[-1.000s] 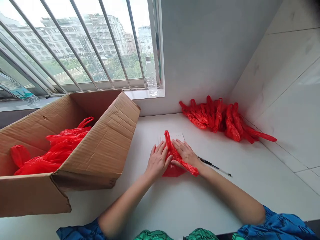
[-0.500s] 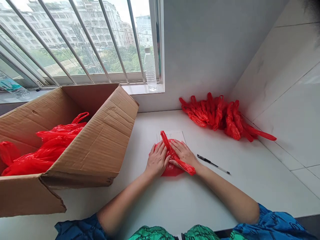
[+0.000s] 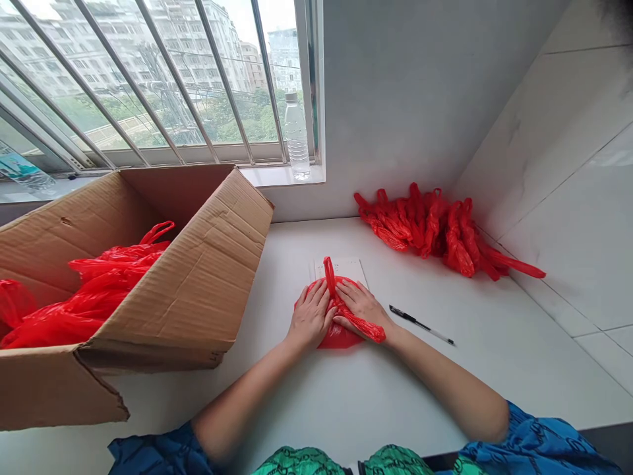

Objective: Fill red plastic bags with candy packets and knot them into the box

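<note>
A red plastic carrier bag [image 3: 341,338] lies crumpled on the white table, partly covered by both hands. One handle loop sticks up toward the wall, while a twisted strip of the bag reaches to the right wrist. My left hand [image 3: 309,318] rests flat on the bag's left side, fingers stretched out. From the right, my right hand [image 3: 364,307] presses on it with extended fingers; its thumb is partly hidden by the twisted strip. Under the far side of the bag, a white sheet or pad of paper [image 3: 349,266] with faint marks shows.
An open cardboard box [image 3: 192,264] on the left contains red plastic bags [image 3: 93,290]. Several folded red bags [image 3: 420,224] lie in a row along the wall. A black pen [image 3: 420,324] lies right of my hands. A clear bottle [image 3: 297,138] stands on the windowsill.
The bag's handle loop has swung slightly to the right and stands straighter. Both hands stay in almost the same place on the bag.
</note>
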Demonstrator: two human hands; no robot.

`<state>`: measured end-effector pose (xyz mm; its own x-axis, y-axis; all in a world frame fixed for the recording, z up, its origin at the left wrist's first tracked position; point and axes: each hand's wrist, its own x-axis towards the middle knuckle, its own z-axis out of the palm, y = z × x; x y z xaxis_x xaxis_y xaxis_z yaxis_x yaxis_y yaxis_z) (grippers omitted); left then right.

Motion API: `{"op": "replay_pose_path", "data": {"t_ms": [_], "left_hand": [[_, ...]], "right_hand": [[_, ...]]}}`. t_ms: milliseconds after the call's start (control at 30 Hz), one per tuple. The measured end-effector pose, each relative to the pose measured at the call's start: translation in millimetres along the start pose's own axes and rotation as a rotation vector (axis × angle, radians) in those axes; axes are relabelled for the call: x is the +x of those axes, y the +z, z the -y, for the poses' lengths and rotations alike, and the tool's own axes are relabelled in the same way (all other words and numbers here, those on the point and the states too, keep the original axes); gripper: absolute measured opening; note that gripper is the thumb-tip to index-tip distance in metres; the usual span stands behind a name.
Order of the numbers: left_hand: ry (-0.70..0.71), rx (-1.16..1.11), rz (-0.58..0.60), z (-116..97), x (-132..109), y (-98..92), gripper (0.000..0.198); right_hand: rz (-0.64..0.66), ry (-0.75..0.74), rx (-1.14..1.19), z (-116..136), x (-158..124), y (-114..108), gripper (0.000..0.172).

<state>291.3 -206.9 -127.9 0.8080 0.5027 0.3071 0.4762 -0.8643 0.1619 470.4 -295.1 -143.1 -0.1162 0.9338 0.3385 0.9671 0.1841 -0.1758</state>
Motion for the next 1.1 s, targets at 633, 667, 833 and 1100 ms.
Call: {"op": "replay_pose_path", "data": {"t_ms": [633,667,833,1100], "left_hand": [[-0.022,-0.066,0.001,-1.5,-0.1,-3.9,0.044],[-0.022,-0.077,-0.007,-1.6,-0.1,-4.3,0.044],[-0.003,-0.151,-0.055,-0.6,-0.9,-5.6,0.039],[0.023,-0.368,-0.055,-15.0,-18.7,-55.8,0.033]], "right_hand": [[-0.007,-0.001,0.001,2.5,-0.7,-3.3,0.069],[-0.017,-0.002,0.005,2.8,-0.9,-2.8,0.067],[-0.084,0.005,0.076,2.9,-2.6,-4.7,0.064],[-0.203,0.043,0.464,22.2,-7.3,-58.7,0.023]]}}
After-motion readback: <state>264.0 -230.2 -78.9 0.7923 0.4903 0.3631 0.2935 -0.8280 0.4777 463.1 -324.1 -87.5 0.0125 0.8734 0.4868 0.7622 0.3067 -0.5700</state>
